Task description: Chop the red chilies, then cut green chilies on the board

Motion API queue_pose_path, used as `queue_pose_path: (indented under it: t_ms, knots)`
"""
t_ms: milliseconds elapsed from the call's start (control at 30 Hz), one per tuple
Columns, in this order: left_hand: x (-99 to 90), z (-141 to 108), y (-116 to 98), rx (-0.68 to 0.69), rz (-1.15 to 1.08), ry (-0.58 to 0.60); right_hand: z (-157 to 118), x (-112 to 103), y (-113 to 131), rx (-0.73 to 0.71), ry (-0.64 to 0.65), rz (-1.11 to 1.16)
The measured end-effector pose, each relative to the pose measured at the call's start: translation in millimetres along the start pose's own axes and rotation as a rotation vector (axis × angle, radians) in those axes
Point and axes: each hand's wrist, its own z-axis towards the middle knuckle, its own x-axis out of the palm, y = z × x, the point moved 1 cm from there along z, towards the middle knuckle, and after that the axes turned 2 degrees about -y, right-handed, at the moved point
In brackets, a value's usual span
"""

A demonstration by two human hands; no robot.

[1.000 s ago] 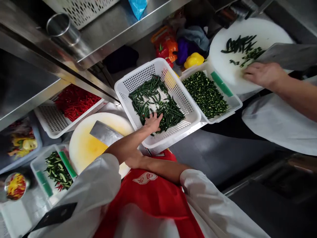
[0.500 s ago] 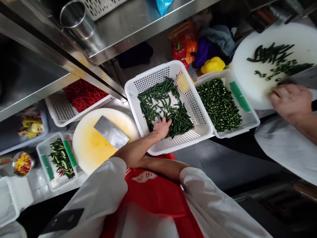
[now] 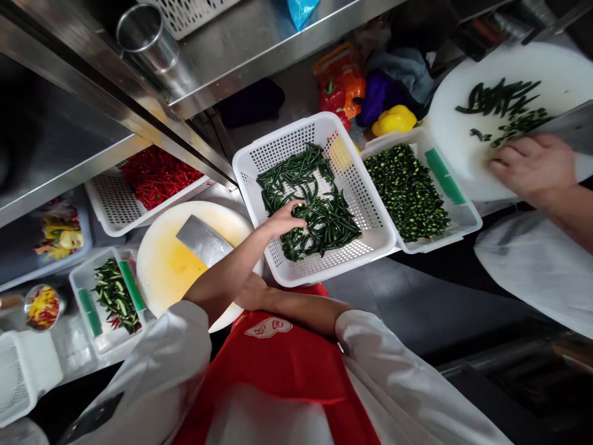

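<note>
My left hand (image 3: 284, 220) is over the left part of a white perforated basket (image 3: 288, 275), its thumb and fingers apart beside long green chilies (image 3: 331, 222). Loose chilies lie spread across the basket floor. My right hand (image 3: 251, 292) rests at the basket's near left corner, over the edge of a round white chopping board (image 3: 160, 247). My left forearm crosses above it and hides its fingers, so its grip does not show. A cleaver (image 3: 202, 238) lies flat on that yellow-stained board, partly behind my left forearm.
A tub of chopped green chilies (image 3: 407, 194) adjoins the basket. At right, a co-worker's hand (image 3: 540, 167) is beside a cleaver on another board (image 3: 456, 145). Red chilies (image 3: 157, 176) fill a basket at left. A steel shelf (image 3: 259, 55) overhangs the back.
My left hand has shifted left and up within the basket, and its fingers have spread. Chilies in the middle have been pushed together. More of my right hand shows. The co-worker's hand has moved slightly left.
</note>
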Motion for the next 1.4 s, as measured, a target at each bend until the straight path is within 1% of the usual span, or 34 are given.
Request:
queue_pose_path:
  t_ms: [67, 100, 167, 233, 267, 333, 400, 433, 467, 500, 533, 567, 600, 667, 700, 767, 833, 900, 967, 1000, 1033, 1067, 1100, 1133, 1167, 1200, 1233, 1267, 1300, 1333, 1367, 1400]
  knots:
    - [-21.9, -20.6, -6.0, -0.001, -0.269, 0.045, 1.0, 3.2, 6.8, -0.022, -0.037, -0.076]
    - [-34.5, -32.7, -8.2, 0.006, -0.365, 0.05, 1.2, 3.7, 11.0, -0.018, -0.064, -0.106]
    - [-65.7, -59.0, -9.6, 0.02, -0.474, 0.028, 3.8, 2.8, 21.2, 0.014, -0.115, -0.111]
    - [-108.5, -85.8, -7.3, 0.012, -0.49, -0.017, 12.4, -0.1, 34.3, 0.057, -0.156, -0.067]
    - [-134.9, -98.4, -5.3, -0.004, -0.468, -0.048, 19.4, -2.1, 41.6, 0.084, -0.177, -0.04]
    - [-195.8, -119.7, -0.4, -0.061, -0.373, -0.129, 36.5, -6.8, 56.4, 0.168, -0.227, 0.011]
    - [-258.3, -133.6, 6.8, -0.142, -0.234, -0.233, 53.3, -11.8, 69.2, 0.257, -0.282, 0.052]
    - [-286.0, -137.6, 12.3, -0.186, -0.156, -0.289, 60.1, -14.1, 74.3, 0.296, -0.308, 0.063]
    - [-309.3, -139.9, 19.6, -0.236, -0.072, -0.338, 65.5, -16.2, 78.4, 0.331, -0.331, 0.068]
    - [-327.2, -140.6, 28.4, -0.287, 0.028, -0.382, 69.8, -18.1, 81.6, 0.363, -0.35, 0.066]
    - [-339.5, -139.7, 38.0, -0.333, 0.153, -0.417, 73.2, -19.8, 84.3, 0.396, -0.364, 0.061]
    - [-346.3, -137.3, 47.3, -0.364, 0.304, -0.442, 76.3, -21.4, 86.5, 0.436, -0.374, 0.054]
    - [-348.6, -133.5, 55.4, -0.378, 0.471, -0.458, 79.4, -23.0, 88.5, 0.481, -0.379, 0.046]
    - [-343.8, -122.0, 65.5, -0.362, 0.784, -0.472, 86.5, -26.5, 92.3, 0.579, -0.381, 0.03]
    - [-339.2, -114.8, 67.1, -0.345, 0.898, -0.467, 90.7, -28.4, 93.9, 0.624, -0.379, 0.023]
    - [-331.0, -98.4, 64.0, -0.319, 1.023, -0.42, 99.5, -32.9, 96.1, 0.705, -0.376, 0.013]
    - [-327.6, -81.5, 53.3, -0.299, 1.073, -0.316, 107.6, -37.8, 96.4, 0.782, -0.38, 0.016]
    - [-328.5, -66.5, 35.8, -0.281, 1.123, -0.181, 114.1, -43.0, 95.4, 0.866, -0.396, 0.03]
    - [-328.0, -52.7, 11.2, -0.245, 1.208, -0.079, 119.2, -48.6, 94.3, 0.929, -0.421, 0.053]
    - [-324.5, -44.7, -4.1, -0.195, 1.264, -0.056, 121.5, -51.8, 93.6, 0.95, -0.438, 0.068]
    - [-317.1, -34.7, -21.5, -0.11, 1.318, -0.054, 124.0, -55.7, 92.4, 0.97, -0.46, 0.082]
    - [-304.4, -22.1, -40.9, 0.014, 1.359, -0.054, 127.3, -60.6, 90.2, 0.993, -0.489, 0.099]
    - [-285.3, -7.2, -62.1, 0.175, 1.379, -0.031, 131.7, -67.1, 86.3, 1.025, -0.528, 0.117]
    - [-259.2, 9.2, -84.3, 0.363, 1.374, 0.03, 137.6, -75.8, 79.7, 1.073, -0.581, 0.138]
    - [-226.4, 25.6, -106.6, 0.561, 1.349, 0.135, 145.2, -87.4, 69.6, 1.131, -0.649, 0.161]
    - [-188.1, 40.2, -127.7, 0.757, 1.315, 0.284, 154.1, -102.6, 55.4, 1.198, -0.734, 0.185]
    - [-146.4, 51.7, -146.2, 0.936, 1.28, 0.458, 163.1, -121.5, 37.0, 1.26, -0.839, 0.208]
    - [-103.8, 59.6, -160.8, 1.086, 1.262, 0.633, 170.7, -144.0, 15.6, 1.305, -0.959, 0.223]
    - [-62.1, 64.0, -170.6, 1.207, 1.271, 0.816, 175.5, -168.8, -6.7, 1.343, -1.09, 0.233]
    - [-23.0, 65.7, -175.9, 1.296, 1.291, 0.982, 176.8, -194.0, -27.0, 1.371, -1.219, 0.241]
    - [12.6, 65.5, -177.0, 1.347, 1.336, 1.138, 175.3, -217.5, -42.9, 1.386, -1.339, 0.254]
    - [44.3, 63.9, -175.0, 1.378, 1.404, 1.253, 172.0, -238.0, -52.9, 1.385, -1.453, 0.272]
